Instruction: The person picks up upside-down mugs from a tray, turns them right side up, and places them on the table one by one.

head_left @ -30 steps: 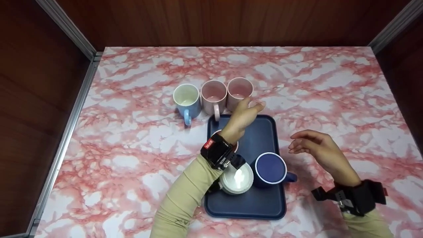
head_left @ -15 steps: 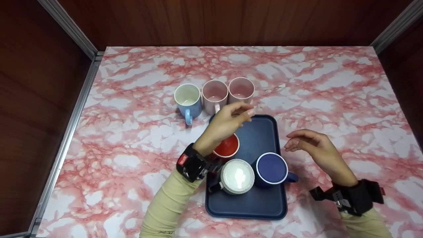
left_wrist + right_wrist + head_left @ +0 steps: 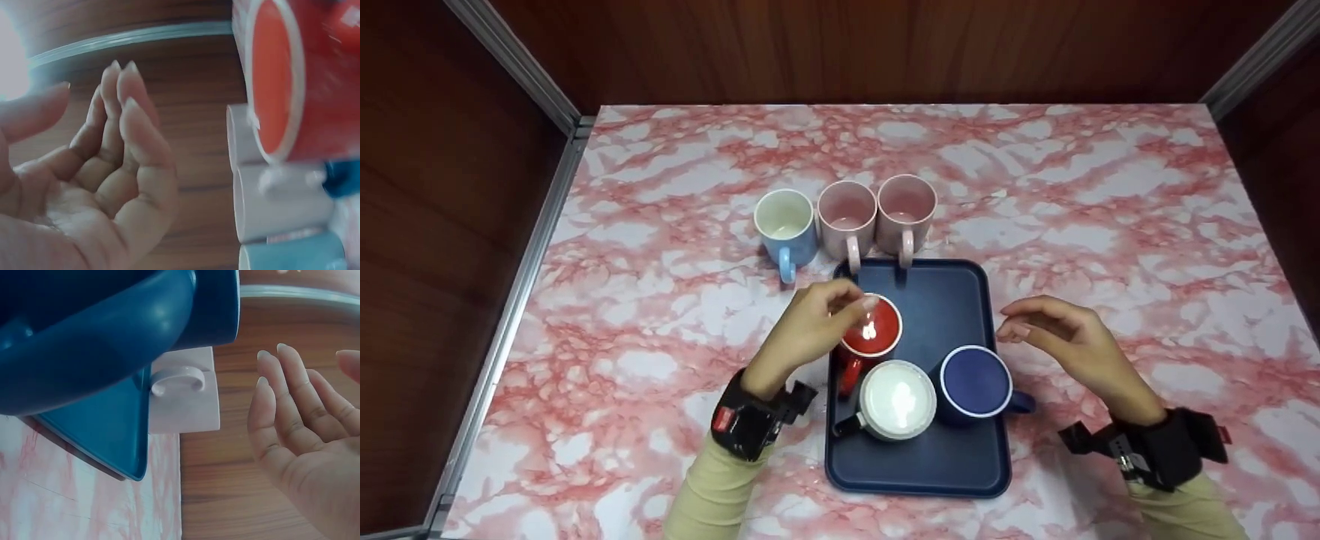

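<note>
My left hand (image 3: 814, 322) is at the left edge of the dark blue tray (image 3: 919, 469), with its fingertips over the edge of a red mug (image 3: 881, 337) in the head view. The left wrist view shows loosely bent fingers (image 3: 140, 140) holding nothing, apart from the red mug (image 3: 326, 84). Right of the tray, my right hand (image 3: 1072, 349) hovers with relaxed fingers near a navy blue mug (image 3: 975, 382). Its palm is bare in the right wrist view. A white mug (image 3: 896, 401) with a black handle stands between the red and navy mugs.
Behind the tray, a light blue mug (image 3: 791, 244) and two pink mugs, one left (image 3: 840, 240) and one right (image 3: 894, 238), stand in a row, handles toward me. Wooden panels (image 3: 885, 52) border the pink marbled table (image 3: 660, 315).
My left hand has drawn back from the right pink mug, down and left to beside the red mug. The right hand has shifted slightly left. The mugs stay in place.
</note>
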The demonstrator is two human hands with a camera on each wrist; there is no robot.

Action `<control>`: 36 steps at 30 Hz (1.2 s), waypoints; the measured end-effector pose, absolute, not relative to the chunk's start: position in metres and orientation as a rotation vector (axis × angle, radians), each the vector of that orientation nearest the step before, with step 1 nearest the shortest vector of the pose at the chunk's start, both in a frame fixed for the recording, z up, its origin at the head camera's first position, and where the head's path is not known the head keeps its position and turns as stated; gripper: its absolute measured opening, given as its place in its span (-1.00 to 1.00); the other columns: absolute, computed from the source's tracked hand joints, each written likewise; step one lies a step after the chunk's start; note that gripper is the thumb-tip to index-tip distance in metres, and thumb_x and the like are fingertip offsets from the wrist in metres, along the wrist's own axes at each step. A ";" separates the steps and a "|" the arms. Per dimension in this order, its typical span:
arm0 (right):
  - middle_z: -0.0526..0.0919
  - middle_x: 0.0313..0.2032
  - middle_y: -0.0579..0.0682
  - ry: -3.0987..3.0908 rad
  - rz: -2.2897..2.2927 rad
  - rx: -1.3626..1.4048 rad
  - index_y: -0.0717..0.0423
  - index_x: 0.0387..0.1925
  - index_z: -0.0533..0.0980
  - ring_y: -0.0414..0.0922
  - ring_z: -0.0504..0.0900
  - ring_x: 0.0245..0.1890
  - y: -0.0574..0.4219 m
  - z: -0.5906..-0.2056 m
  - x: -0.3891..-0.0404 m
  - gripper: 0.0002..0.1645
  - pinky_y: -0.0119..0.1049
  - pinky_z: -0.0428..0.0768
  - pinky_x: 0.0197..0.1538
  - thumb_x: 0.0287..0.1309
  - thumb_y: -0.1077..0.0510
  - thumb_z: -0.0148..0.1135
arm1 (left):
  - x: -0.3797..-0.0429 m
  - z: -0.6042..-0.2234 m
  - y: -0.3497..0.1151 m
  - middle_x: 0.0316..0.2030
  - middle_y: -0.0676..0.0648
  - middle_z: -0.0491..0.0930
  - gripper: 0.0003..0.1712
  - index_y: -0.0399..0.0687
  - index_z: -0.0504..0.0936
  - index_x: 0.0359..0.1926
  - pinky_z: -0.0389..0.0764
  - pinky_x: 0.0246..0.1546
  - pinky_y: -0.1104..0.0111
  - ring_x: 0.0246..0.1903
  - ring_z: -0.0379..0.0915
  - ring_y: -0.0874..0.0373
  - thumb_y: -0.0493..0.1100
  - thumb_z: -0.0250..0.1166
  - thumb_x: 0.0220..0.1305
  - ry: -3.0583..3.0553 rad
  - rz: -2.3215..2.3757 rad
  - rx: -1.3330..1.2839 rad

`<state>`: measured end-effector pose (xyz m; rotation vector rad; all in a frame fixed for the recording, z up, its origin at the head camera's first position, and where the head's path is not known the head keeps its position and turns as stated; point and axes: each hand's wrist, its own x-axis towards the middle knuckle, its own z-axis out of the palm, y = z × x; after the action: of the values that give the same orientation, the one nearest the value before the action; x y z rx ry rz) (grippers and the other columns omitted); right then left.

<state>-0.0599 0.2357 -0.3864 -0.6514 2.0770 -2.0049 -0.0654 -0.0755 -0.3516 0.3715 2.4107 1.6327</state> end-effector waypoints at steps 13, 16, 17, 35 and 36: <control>0.61 -0.34 0.25 2.178 -1.938 -0.764 0.53 -0.15 0.44 -0.11 0.61 -0.23 0.228 -0.383 -0.056 -0.76 -0.42 0.51 -0.11 0.09 0.56 0.02 | -0.039 -0.380 -0.088 -0.65 0.08 0.50 -0.75 -0.10 0.57 -0.59 0.38 -0.50 0.38 -0.58 0.40 0.21 -0.05 0.31 0.10 2.728 1.132 0.392; 0.61 -0.35 0.28 2.193 -1.958 -0.810 0.48 -0.16 0.47 -0.11 0.61 -0.24 0.224 -0.385 -0.056 -0.73 -0.44 0.50 -0.12 0.07 0.59 0.01 | -0.037 -0.388 -0.087 -0.67 0.07 0.50 -0.73 -0.10 0.58 -0.61 0.38 -0.52 0.37 -0.58 0.40 0.18 -0.04 0.34 0.05 2.737 1.073 0.352; 0.61 -0.35 0.27 2.213 -1.946 -0.819 0.47 -0.17 0.48 -0.12 0.61 -0.24 0.223 -0.385 -0.056 -0.73 -0.44 0.50 -0.12 0.07 0.59 0.01 | -0.036 -0.391 -0.086 -0.67 0.07 0.49 -0.72 -0.11 0.57 -0.62 0.37 -0.53 0.37 -0.58 0.39 0.18 -0.03 0.35 0.04 2.731 1.065 0.338; 0.66 -0.38 -0.01 2.665 -1.554 -0.975 0.24 -0.23 0.56 -0.22 0.56 -0.35 0.204 -0.387 -0.056 -0.72 -0.51 0.42 -0.32 -0.03 0.49 0.21 | -0.030 -0.423 -0.079 -0.71 0.07 0.49 -0.75 -0.15 0.57 -0.61 0.33 -0.63 0.46 -0.67 0.34 0.31 -0.12 0.33 0.08 2.614 1.317 0.248; 0.66 -0.38 -0.02 2.679 -1.540 -0.990 0.23 -0.23 0.56 -0.22 0.56 -0.36 0.204 -0.387 -0.056 -0.72 -0.51 0.42 -0.33 -0.03 0.48 0.21 | -0.030 -0.423 -0.079 -0.71 0.06 0.49 -0.76 -0.16 0.57 -0.61 0.33 -0.64 0.46 -0.69 0.33 0.32 -0.13 0.32 0.09 2.603 1.337 0.236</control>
<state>-0.0560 0.2036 -0.3866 -0.9904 2.6790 -1.5395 -0.0299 -0.0789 -0.4230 0.2358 2.6031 1.3372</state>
